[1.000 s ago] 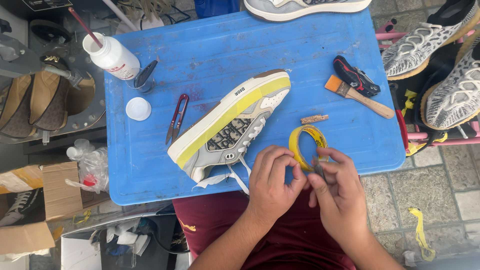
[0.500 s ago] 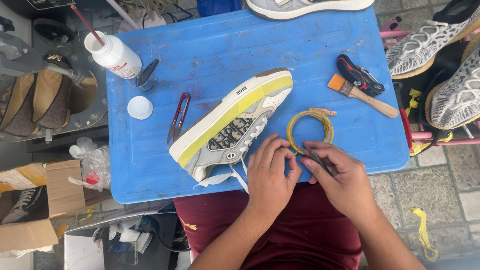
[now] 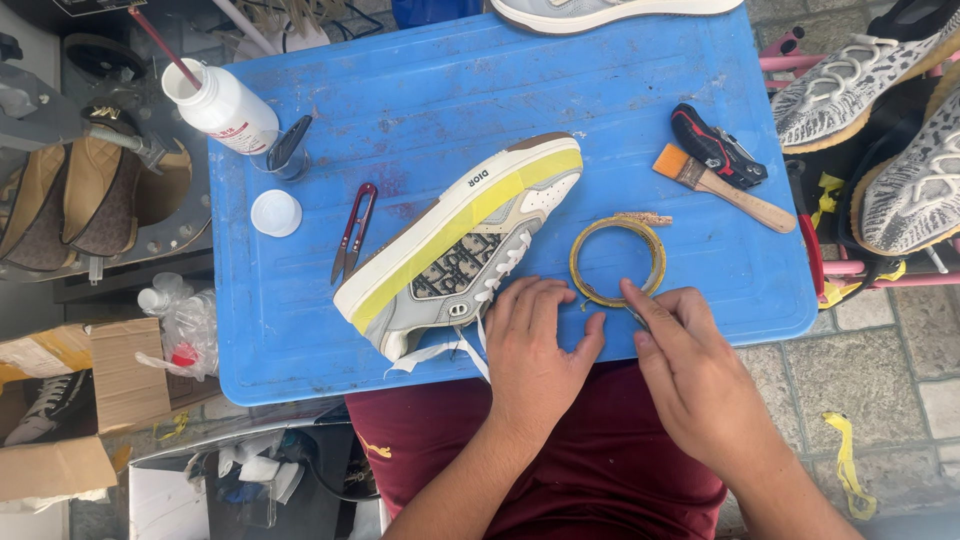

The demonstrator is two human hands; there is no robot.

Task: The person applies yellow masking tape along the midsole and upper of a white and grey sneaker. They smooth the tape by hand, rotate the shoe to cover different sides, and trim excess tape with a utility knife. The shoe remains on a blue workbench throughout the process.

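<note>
A grey and white sneaker (image 3: 470,235) lies on its side on the blue table (image 3: 400,90), with yellow tape along its sole. Right of it a yellow tape roll (image 3: 577,262) lies flat. My left hand (image 3: 538,345) rests palm down at the table's near edge, between the sneaker's laces and the roll, holding nothing. My right hand (image 3: 690,375) has curled fingers. Its index fingertip touches the roll's near rim. Something small and dark seems pinched beneath that finger, but I cannot make it out.
On the table are a white glue bottle (image 3: 222,108), a white cap (image 3: 275,213), red snips (image 3: 352,232), a brush (image 3: 722,187) and a black and red tool (image 3: 715,145). Another shoe (image 3: 600,12) lies at the far edge. Knit sneakers (image 3: 850,85) sit right, a cardboard box (image 3: 95,375) left.
The tape roll was held up in both hands. It now lies flat on the table, and my hands have drawn back toward the near edge.
</note>
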